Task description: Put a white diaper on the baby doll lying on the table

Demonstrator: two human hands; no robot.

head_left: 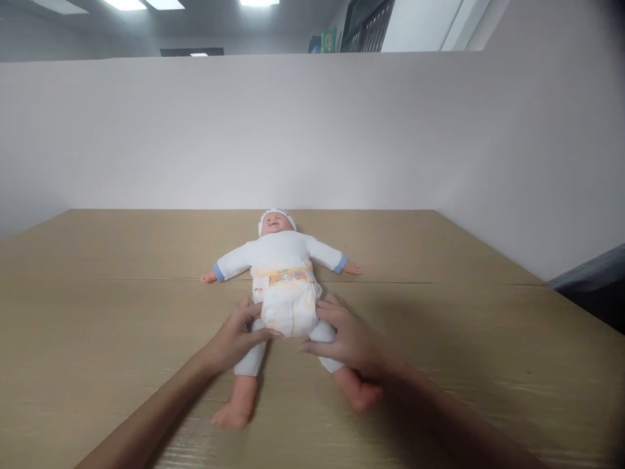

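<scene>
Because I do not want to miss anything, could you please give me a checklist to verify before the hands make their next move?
1. Doll lying on its back on the table: ok.
2. Diaper around the waist, over the white clothing: ok.
3. Printed band across the diaper's front: ok.
4. A hand at each leg edge of the diaper: ok; left hand at one side, right hand at the other.
5. Firm grip on these edges: cannot tell; the contact is partly hidden.
6. Diaper's back lying smooth: cannot tell; it is out of view.
</scene>
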